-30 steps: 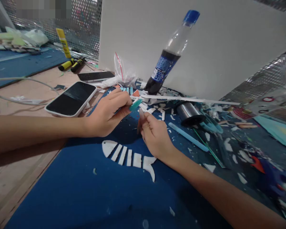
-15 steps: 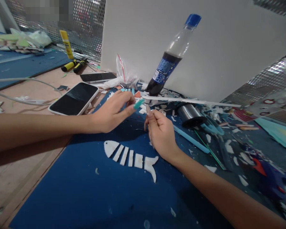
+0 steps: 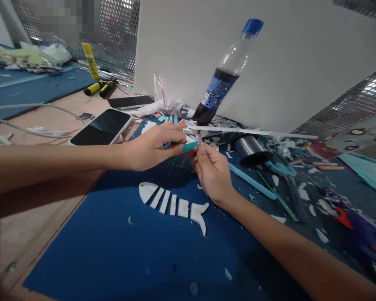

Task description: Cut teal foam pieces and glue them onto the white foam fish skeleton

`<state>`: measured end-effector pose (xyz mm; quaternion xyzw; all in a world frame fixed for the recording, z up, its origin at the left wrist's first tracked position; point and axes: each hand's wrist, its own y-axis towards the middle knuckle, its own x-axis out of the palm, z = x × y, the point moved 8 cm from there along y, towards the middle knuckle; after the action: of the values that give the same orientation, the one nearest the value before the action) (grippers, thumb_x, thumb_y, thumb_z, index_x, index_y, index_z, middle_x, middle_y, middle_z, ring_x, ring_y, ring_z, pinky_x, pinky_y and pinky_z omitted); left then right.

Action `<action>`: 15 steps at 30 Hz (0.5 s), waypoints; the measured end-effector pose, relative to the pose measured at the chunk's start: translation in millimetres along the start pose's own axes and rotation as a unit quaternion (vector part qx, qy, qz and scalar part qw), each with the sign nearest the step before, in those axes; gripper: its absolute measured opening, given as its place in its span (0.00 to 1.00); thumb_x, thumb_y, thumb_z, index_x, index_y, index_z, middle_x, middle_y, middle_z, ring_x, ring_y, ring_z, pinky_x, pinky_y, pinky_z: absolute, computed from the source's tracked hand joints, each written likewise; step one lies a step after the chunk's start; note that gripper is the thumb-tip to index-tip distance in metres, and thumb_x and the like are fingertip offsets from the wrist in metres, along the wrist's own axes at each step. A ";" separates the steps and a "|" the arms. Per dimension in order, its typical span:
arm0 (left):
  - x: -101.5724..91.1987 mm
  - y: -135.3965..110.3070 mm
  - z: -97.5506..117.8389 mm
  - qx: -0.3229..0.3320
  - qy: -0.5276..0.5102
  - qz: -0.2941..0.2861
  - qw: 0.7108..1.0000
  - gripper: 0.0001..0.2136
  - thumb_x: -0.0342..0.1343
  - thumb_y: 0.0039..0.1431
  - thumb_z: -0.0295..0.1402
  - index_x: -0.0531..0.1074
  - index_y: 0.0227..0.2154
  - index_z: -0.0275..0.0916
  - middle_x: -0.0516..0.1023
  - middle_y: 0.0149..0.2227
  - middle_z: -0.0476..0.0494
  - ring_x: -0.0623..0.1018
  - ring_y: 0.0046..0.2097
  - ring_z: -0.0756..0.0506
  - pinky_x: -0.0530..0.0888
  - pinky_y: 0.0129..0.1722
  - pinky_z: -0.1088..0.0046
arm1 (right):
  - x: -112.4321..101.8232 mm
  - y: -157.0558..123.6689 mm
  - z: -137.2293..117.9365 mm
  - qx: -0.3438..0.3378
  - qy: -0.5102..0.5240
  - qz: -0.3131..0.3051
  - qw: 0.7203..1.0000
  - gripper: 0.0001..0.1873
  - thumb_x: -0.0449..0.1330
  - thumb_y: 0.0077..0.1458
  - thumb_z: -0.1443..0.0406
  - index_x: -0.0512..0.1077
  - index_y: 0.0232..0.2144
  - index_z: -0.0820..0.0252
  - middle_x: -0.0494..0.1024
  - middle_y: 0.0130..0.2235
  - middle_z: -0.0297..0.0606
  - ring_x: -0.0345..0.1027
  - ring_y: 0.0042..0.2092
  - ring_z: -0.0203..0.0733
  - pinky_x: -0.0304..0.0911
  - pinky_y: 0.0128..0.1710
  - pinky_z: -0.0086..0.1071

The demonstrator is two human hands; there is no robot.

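Note:
My left hand [image 3: 155,144] is closed, thumb against the fingers, above the back of the blue mat [image 3: 113,251]. A long teal tip, apparently a thumbnail, juts from its thumb towards my right hand [image 3: 211,171]. That hand is closed too, its thumb and fingers pinched, and the fingertips of both hands nearly meet. Whatever lies between them is too thin or hidden to make out. In front of them a white fish shape [image 3: 183,207] lies flat on the mat, cut into several separate pieces: a head with an eye hole, narrow strips and a forked tail.
A cola bottle [image 3: 221,79] with a blue cap stands behind my hands, near a long white strip [image 3: 253,131]. To the right are a spool [image 3: 252,150], a light blue strip [image 3: 253,180] and scattered scraps. Leftward lie a phone [image 3: 102,127], pliers-like yellow-black handles [image 3: 100,88] and a cable [image 3: 34,106].
My left hand has moved slightly right, bringing its teal thumb tip up to my right hand's fingertips. The right hand stays nearly in place. The fish pieces lie as before.

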<state>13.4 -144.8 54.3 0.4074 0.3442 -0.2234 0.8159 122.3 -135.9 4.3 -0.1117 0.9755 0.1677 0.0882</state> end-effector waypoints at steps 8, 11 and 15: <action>-3.2 1.1 -11.0 -0.075 0.009 0.023 0.997 0.14 0.46 0.60 0.29 0.54 0.19 0.37 0.55 0.19 0.55 0.59 0.22 0.55 0.57 0.23 0.78 | 2.9 1.1 -7.8 -0.009 0.013 -0.011 1.000 0.17 0.54 0.57 0.56 0.67 0.22 0.60 0.54 0.13 0.24 0.46 0.16 0.26 0.42 0.16 0.27; -4.0 0.5 -14.9 -0.092 0.039 0.014 0.995 0.13 0.43 0.62 0.30 0.57 0.20 0.37 0.59 0.19 0.53 0.61 0.22 0.54 0.58 0.23 0.78 | 1.3 0.7 -11.7 -0.015 -0.005 -0.001 1.000 0.16 0.56 0.55 0.56 0.67 0.21 0.61 0.57 0.14 0.25 0.47 0.15 0.26 0.42 0.15 0.26; -1.5 2.4 -17.2 -0.034 0.165 -0.045 0.985 0.09 0.42 0.61 0.29 0.63 0.26 0.35 0.69 0.28 0.45 0.67 0.30 0.50 0.62 0.29 0.74 | -4.2 1.9 -7.1 0.010 0.041 0.027 0.999 0.14 0.55 0.56 0.57 0.66 0.23 0.60 0.58 0.11 0.23 0.49 0.11 0.26 0.43 0.10 0.24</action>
<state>7.4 -129.2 49.2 0.3947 0.4995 -0.1778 0.7504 124.8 -135.8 12.3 -0.0915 0.9826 0.1555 0.0448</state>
